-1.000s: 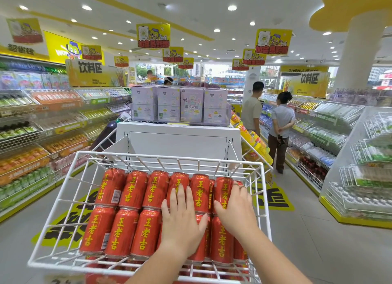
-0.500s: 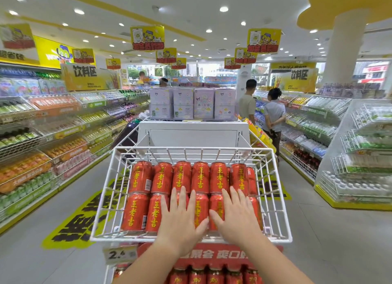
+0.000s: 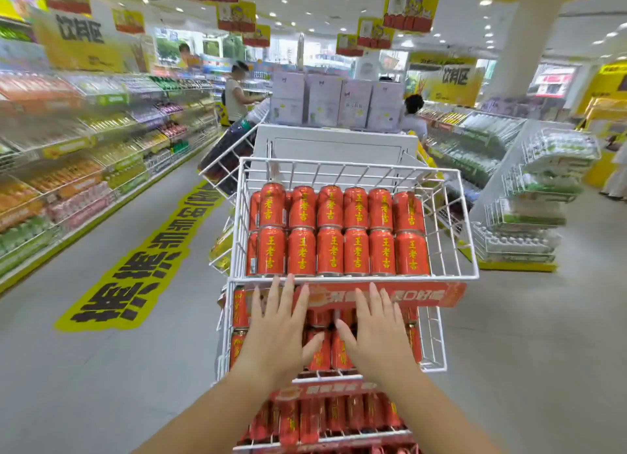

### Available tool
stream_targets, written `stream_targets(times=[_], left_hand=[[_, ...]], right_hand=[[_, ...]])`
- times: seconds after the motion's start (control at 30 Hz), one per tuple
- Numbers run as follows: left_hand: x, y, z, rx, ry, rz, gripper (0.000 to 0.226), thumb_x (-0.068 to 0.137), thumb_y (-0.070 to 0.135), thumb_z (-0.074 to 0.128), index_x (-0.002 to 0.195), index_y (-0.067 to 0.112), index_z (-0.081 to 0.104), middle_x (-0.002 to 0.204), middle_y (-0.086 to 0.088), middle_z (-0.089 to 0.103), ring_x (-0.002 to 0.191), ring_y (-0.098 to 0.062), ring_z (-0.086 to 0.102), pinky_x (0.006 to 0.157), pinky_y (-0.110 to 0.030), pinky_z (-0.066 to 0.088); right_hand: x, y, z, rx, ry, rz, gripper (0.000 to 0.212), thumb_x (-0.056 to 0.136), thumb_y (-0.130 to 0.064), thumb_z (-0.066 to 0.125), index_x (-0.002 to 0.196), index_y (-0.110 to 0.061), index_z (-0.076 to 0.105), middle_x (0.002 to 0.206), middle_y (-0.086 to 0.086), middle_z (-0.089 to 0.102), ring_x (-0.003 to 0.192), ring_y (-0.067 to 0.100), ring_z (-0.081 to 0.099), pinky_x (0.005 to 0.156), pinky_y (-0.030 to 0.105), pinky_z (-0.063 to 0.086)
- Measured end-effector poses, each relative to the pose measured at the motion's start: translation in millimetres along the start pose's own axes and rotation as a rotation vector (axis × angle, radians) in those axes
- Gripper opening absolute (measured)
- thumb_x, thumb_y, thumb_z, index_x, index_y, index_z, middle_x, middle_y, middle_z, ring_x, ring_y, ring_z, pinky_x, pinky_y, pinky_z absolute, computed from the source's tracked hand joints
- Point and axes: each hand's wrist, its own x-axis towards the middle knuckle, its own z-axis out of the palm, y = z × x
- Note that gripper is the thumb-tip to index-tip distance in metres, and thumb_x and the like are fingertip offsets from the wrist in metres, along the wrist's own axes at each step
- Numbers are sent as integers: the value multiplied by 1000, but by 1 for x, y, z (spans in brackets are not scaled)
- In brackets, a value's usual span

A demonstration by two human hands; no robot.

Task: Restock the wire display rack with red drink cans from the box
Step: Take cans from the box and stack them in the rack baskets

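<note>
A white wire display rack (image 3: 470, 277) stands centre in the aisle. Its top basket holds red drink cans (image 3: 339, 231) with yellow lettering in two rows; more fill the tiers below. Nearer, the left hand (image 3: 276, 331) and right hand (image 3: 378, 331) spread flat with open fingers, holding nothing, in front of the second tier.

The white wire display rack (image 3: 454, 277) stands mid-aisle. Red drink cans (image 3: 339, 231) lie in two rows in its top basket, with more cans on the tiers below. Both hands (image 3: 325, 331) hover side by side before the second tier. Behind the rack stand pale cartons (image 3: 336, 102); stocked shelves (image 3: 95, 155) run along the left.
</note>
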Motion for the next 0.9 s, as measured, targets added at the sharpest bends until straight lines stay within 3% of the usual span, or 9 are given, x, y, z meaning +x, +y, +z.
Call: stream_targets(times=[0.2, 0.4, 0.53, 0.63, 0.77, 0.9], left_hand=[[-59, -16, 34, -5, -75, -4, 87, 92, 70, 32, 154, 10, 38, 161, -22, 29, 149, -43, 28, 114, -68, 25], [-112, -23, 88, -14, -181, -67, 87, 92, 68, 30, 156, 10, 35, 161, -23, 30, 148, -44, 28, 113, -65, 29], [-152, -23, 147, -32, -271, -75, 85, 92, 66, 31, 154, 8, 37, 160, -23, 31, 146, -44, 31, 112, -64, 30], [-189, -20, 202, -39, -358, -81, 86, 90, 64, 30, 153, 6, 40, 159, -25, 31, 146, -45, 31, 112, -66, 31], [-249, -11, 279, -73, -491, -114, 85, 90, 61, 33, 151, 3, 40, 157, -28, 34, 142, -48, 36, 111, -66, 32], [-309, 2, 361, -92, -648, -114, 83, 90, 59, 36, 144, -2, 48, 150, -33, 41, 134, -53, 43, 103, -66, 40]], right_hand=[[-45, -13, 35, -60, -100, -10, 78, 97, -64, 24, 160, -19, 16, 168, 10, 6, 154, 28, 2, 124, 46, 3], [-78, -11, 88, -98, -232, -36, 88, 89, -68, 10, 159, -17, 21, 167, 12, 11, 154, 31, 7, 124, 49, 8], [-111, 2, 151, -106, -316, -49, 85, 90, -64, 18, 153, -10, 36, 161, 19, 29, 149, 37, 26, 120, 54, 22], [-141, 16, 210, -125, -457, -52, 87, 89, -64, 13, 155, -12, 33, 162, 17, 27, 150, 36, 23, 120, 52, 21], [-190, 38, 299, -101, -602, -67, 81, 88, -60, 28, 145, -6, 48, 152, 22, 44, 140, 41, 41, 113, 55, 35], [-241, 58, 385, -112, -762, -87, 90, 86, -65, 6, 157, -12, 19, 164, 15, 20, 151, 35, 16, 123, 49, 18]])
